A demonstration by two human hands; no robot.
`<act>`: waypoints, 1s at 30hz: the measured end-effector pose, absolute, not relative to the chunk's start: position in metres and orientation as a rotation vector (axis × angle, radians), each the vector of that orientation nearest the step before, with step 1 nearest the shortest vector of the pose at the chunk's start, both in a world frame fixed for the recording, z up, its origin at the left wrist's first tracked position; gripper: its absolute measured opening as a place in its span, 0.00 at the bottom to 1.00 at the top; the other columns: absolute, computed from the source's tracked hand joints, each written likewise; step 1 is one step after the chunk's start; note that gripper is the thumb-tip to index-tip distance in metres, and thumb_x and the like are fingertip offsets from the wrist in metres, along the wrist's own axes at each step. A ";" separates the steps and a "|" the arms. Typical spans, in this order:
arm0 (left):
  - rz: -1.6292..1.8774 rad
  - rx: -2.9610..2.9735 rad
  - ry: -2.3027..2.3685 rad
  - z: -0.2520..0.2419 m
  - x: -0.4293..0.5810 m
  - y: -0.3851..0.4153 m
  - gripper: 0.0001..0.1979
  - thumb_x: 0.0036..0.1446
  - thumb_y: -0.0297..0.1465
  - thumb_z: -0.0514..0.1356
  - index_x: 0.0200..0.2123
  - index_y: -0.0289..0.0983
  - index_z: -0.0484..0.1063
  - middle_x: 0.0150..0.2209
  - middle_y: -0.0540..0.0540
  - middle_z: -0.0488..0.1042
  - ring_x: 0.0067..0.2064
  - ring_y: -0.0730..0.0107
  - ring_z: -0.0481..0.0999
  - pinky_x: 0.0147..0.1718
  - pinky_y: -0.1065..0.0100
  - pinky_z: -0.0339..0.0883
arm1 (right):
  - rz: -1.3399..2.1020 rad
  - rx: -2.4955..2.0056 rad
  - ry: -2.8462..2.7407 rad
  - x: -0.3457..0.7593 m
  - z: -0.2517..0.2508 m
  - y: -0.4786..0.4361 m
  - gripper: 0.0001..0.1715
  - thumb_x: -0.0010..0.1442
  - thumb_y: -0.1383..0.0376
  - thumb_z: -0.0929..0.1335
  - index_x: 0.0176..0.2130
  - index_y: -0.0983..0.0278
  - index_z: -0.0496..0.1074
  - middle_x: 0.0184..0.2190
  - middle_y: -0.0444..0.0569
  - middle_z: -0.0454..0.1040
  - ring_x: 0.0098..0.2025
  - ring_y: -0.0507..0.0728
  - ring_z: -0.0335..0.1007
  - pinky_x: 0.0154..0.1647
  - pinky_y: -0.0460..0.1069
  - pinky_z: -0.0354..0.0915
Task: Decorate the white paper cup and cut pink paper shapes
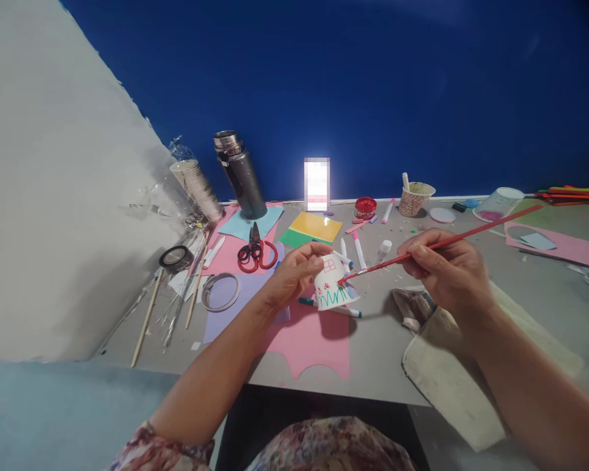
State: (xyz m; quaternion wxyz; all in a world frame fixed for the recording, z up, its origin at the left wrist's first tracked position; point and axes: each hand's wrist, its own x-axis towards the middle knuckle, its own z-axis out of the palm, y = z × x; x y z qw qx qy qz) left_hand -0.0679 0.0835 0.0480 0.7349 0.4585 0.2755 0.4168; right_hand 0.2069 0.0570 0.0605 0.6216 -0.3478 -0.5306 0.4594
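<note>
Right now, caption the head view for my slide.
Left grip holds a decorated cup, right grip a red brush.

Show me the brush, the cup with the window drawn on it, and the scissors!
Brush [471, 233]: head view, on the red handle.
Cup [332, 277]: head view, on its side, below the window.
Scissors [256, 247]: head view, near the pivot.

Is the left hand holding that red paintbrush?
No, the right hand holds the red paintbrush, while the left hand holds the white cup.
</note>
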 end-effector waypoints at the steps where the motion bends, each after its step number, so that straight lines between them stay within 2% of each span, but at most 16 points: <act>1: 0.918 1.007 0.608 0.048 -0.068 0.084 0.26 0.48 0.41 0.77 0.47 0.36 0.77 0.39 0.44 0.81 0.36 0.67 0.80 0.39 0.67 0.72 | 1.060 -0.782 -1.206 0.206 0.062 0.057 0.13 0.58 0.56 0.79 0.32 0.60 0.79 0.28 0.45 0.78 0.23 0.50 0.63 0.22 0.48 0.57; 5: 0.915 1.004 0.614 0.047 -0.069 0.084 0.27 0.47 0.41 0.77 0.47 0.36 0.77 0.38 0.45 0.81 0.36 0.67 0.79 0.38 0.66 0.72 | 1.055 -0.749 -1.182 0.205 0.065 0.057 0.13 0.57 0.55 0.80 0.31 0.60 0.79 0.26 0.45 0.78 0.21 0.50 0.62 0.21 0.48 0.54; 12: 0.917 1.014 0.617 0.047 -0.069 0.084 0.26 0.48 0.40 0.77 0.47 0.36 0.77 0.39 0.45 0.81 0.35 0.68 0.79 0.39 0.66 0.71 | 1.035 -0.807 -1.215 0.205 0.063 0.057 0.14 0.57 0.55 0.80 0.31 0.60 0.80 0.25 0.46 0.77 0.22 0.50 0.64 0.22 0.48 0.57; 19: 0.921 0.994 0.598 0.050 -0.068 0.082 0.25 0.48 0.40 0.77 0.47 0.37 0.77 0.38 0.46 0.80 0.33 0.70 0.78 0.38 0.67 0.71 | 1.046 -0.789 -1.144 0.207 0.065 0.057 0.15 0.54 0.54 0.81 0.30 0.59 0.78 0.25 0.45 0.77 0.21 0.50 0.61 0.21 0.48 0.54; 26: 0.906 1.006 0.592 0.050 -0.068 0.082 0.26 0.48 0.40 0.77 0.47 0.37 0.77 0.38 0.45 0.81 0.34 0.68 0.79 0.39 0.66 0.71 | 1.054 -0.847 -1.219 0.205 0.060 0.056 0.13 0.58 0.54 0.79 0.32 0.60 0.79 0.26 0.45 0.77 0.23 0.51 0.63 0.23 0.48 0.57; 30: 0.905 1.006 0.611 0.048 -0.068 0.082 0.26 0.48 0.41 0.77 0.48 0.37 0.77 0.38 0.45 0.81 0.35 0.67 0.79 0.39 0.67 0.71 | 1.054 -0.789 -1.185 0.204 0.063 0.056 0.14 0.57 0.54 0.79 0.31 0.60 0.79 0.26 0.45 0.77 0.22 0.50 0.62 0.22 0.48 0.56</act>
